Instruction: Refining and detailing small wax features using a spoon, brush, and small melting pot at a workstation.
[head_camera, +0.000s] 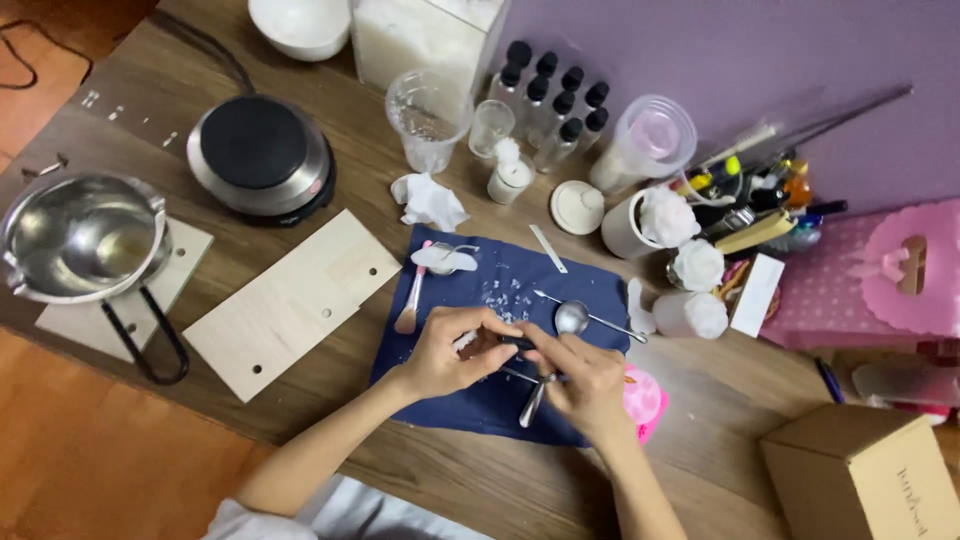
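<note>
Lower centre: left hand (452, 352) and right hand (585, 380) meet over navy cloth (500, 400), fingers pinched together on a small dark object (518, 343) (kind unclear). Metal spoon (570, 318) just beyond; hotplate (262, 152) upper left.

Even, soft indoor light, faint shadows, sharp centre, slightly blurred edges
</note>
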